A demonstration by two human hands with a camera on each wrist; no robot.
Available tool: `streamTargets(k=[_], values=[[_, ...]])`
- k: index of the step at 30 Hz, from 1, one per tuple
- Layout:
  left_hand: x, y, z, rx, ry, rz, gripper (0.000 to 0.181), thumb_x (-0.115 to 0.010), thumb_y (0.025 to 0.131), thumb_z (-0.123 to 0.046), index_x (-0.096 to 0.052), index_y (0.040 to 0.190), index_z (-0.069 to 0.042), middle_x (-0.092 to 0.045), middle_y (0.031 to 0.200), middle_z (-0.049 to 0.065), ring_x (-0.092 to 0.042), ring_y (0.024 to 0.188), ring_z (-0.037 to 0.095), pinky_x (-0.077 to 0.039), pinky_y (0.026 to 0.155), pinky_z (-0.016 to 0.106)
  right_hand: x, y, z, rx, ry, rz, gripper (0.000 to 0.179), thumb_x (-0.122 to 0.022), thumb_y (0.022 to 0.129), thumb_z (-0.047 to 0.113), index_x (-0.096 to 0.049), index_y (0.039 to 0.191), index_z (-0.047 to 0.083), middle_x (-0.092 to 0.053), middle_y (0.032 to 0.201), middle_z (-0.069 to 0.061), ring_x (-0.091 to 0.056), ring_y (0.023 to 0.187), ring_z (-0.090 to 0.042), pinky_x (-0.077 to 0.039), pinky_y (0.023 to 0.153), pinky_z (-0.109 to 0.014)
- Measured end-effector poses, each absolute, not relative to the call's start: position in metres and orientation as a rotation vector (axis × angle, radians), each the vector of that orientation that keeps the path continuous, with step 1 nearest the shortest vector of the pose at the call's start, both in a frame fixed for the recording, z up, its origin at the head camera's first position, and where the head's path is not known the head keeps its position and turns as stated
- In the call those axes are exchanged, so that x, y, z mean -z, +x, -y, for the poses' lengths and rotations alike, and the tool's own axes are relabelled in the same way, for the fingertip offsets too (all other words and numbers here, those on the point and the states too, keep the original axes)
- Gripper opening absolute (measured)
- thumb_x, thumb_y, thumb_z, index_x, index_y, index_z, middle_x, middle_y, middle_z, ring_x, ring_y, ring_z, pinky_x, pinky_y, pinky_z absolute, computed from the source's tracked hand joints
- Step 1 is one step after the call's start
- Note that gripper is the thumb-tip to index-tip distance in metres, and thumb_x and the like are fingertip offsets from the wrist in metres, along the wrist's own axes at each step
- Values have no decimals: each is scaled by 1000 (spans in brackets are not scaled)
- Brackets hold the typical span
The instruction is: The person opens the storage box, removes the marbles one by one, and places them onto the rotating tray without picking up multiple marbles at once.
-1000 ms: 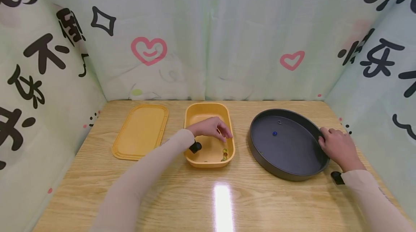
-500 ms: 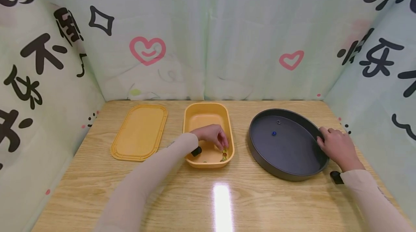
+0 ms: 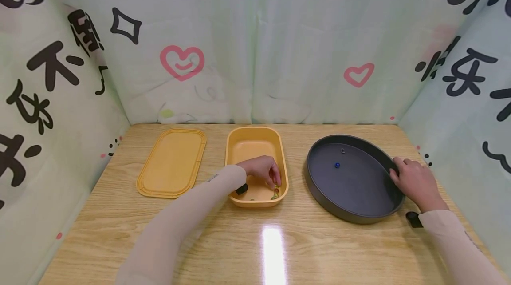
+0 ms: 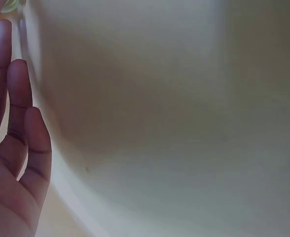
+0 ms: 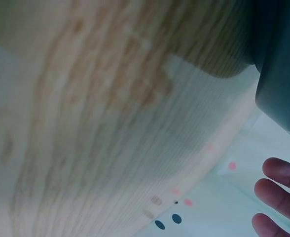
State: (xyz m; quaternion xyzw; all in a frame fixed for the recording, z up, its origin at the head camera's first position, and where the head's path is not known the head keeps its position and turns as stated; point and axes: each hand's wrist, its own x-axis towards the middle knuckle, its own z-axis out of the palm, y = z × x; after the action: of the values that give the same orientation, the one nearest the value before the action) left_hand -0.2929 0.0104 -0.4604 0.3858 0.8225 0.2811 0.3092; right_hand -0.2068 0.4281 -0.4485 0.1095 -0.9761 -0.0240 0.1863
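Note:
My left hand [image 3: 263, 171] reaches down into the orange-yellow rectangular container [image 3: 257, 132]. Its thumb and index fingertips pinch a greenish marble at the container's right side, and that marble [image 4: 9, 6] shows at the top left corner of the left wrist view. More yellow-green and amber marbles [image 3: 275, 195] lie just below the fingertips. At the right, my right hand [image 3: 417, 183] grips the rim of a round dark grey pan [image 3: 355, 187], thumb over the edge. Inside the pan are a blue marble [image 3: 337, 165] and a clear one [image 3: 342, 151].
A flat orange-yellow lid [image 3: 172, 163] lies on the wooden table [image 3: 223, 245], left of the container. Printed curtains [image 3: 255, 45] close off the back and both sides of the table. The pan stands to the right of the container with a gap between.
My left hand has lowered toward the near right part of the container, and its fingers have closed at the marbles. The right hand stays on the pan's rim.

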Motion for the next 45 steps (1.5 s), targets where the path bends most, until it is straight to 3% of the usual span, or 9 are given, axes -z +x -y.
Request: streamTargets(k=[11,27,34,45], values=[[458,-293,-10,-720,1014,-2192,11,-77,73,-3,-76,84,-6,-74,85,3,-52,66,1,-44,62,11,450,-206,-428,63,317,2730,26,-62,78,8,-52,96,-8,-54,66,-23,-49,51,-35,-39,44,-50],[450,-304,-4,-896,1082,-2185,12,-75,76,-5,-75,88,-3,-74,89,9,-62,74,2,-52,71,14,453,-206,-431,40,299,2740,28,-62,78,8,-53,99,-8,-57,72,-27,-52,55,-37,-41,46,-52],[434,-304,-1,-1025,1066,-2210,14,-73,78,-4,-74,92,-2,-74,92,10,-68,81,8,-54,75,18,454,-206,-431,39,292,2746,29,-62,79,8,-53,100,-8,-57,74,-27,-53,56,-38,-42,47,-52],[399,-300,-7,-1245,1050,-2198,20,-71,81,-4,-71,100,1,-71,99,14,-65,81,9,-54,79,19,452,-207,-429,30,292,2741,27,-62,79,8,-53,99,-8,-57,73,-27,-52,54,-36,-42,46,-50]])
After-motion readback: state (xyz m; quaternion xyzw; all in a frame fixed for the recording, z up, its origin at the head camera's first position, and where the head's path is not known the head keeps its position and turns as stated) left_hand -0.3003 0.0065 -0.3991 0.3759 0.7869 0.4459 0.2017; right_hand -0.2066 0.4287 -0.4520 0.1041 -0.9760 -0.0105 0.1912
